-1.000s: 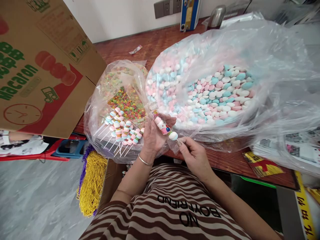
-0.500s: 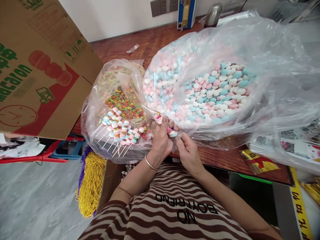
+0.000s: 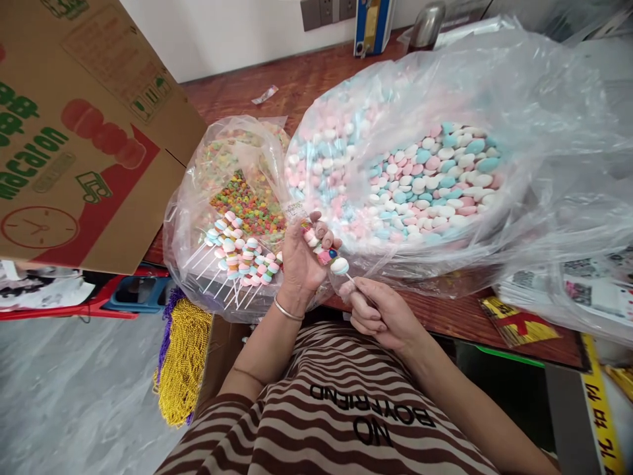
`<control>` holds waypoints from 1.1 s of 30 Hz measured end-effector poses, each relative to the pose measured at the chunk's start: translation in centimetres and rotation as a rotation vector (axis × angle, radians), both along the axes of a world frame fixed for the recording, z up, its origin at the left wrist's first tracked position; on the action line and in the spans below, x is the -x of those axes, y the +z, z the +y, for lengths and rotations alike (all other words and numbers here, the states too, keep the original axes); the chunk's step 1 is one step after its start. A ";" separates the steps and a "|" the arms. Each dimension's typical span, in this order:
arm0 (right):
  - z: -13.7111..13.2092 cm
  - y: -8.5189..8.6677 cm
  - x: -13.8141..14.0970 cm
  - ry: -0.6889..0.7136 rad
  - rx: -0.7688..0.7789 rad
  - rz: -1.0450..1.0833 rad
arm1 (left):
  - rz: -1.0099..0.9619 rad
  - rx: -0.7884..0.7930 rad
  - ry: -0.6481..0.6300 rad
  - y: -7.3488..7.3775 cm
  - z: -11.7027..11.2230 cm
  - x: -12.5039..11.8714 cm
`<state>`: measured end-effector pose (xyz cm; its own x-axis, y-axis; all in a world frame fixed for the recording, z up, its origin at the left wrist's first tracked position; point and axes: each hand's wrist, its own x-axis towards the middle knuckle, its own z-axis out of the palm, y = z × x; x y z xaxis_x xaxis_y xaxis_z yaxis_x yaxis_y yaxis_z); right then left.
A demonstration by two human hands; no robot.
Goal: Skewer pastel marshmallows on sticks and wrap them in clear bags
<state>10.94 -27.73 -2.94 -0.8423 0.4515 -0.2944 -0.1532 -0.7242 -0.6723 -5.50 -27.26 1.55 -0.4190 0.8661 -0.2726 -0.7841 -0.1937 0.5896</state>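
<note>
My right hand (image 3: 378, 307) pinches a thin white lollipop stick (image 3: 350, 278) that slants up to the left. On its upper end sits a pale round candy (image 3: 339, 266). My left hand (image 3: 304, 260), a bangle at its wrist, is turned partly palm up with fingers curled around small pink, white and multicoloured candy pieces (image 3: 325, 255); whether these are on the stick too, I cannot tell. Left of that hand, several finished-looking candy skewers (image 3: 242, 254) lie on a clear plastic bag (image 3: 185, 218) of small multicoloured candies (image 3: 252, 204).
A large clear bag of pink, white and blue candies (image 3: 430, 178) spreads across the wooden table (image 3: 237, 86). A cardboard box (image 3: 99, 145) stands at left. Gold bead strings (image 3: 182, 363) hang below it. A yellow packet (image 3: 517, 321) lies near the right table edge.
My hands have moved apart a little: the left went up and left, its palm turning upward, the right slid down. The white stick and the pale candy on it now show clearly.
</note>
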 end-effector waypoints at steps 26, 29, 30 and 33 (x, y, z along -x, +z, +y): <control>-1.0 0.0 1.2 -0.117 0.086 0.100 | 0.013 -0.053 -0.214 -0.6 0.7 -0.9; -0.6 -0.2 0.9 -0.249 -0.311 -0.096 | 0.065 0.012 -0.186 0.0 0.9 -1.3; -0.4 -0.3 0.8 -0.302 -0.512 -0.198 | 0.087 0.034 -0.163 0.2 1.0 -1.4; 0.0 -0.5 0.7 -0.453 -1.185 -0.493 | 0.143 0.108 -0.068 0.4 1.2 -2.1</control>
<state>10.24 -27.71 -3.41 -0.4750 0.8479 0.2355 0.2137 0.3708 -0.9038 -3.43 -26.05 1.98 -0.4017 0.8627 -0.3073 -0.7002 -0.0731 0.7102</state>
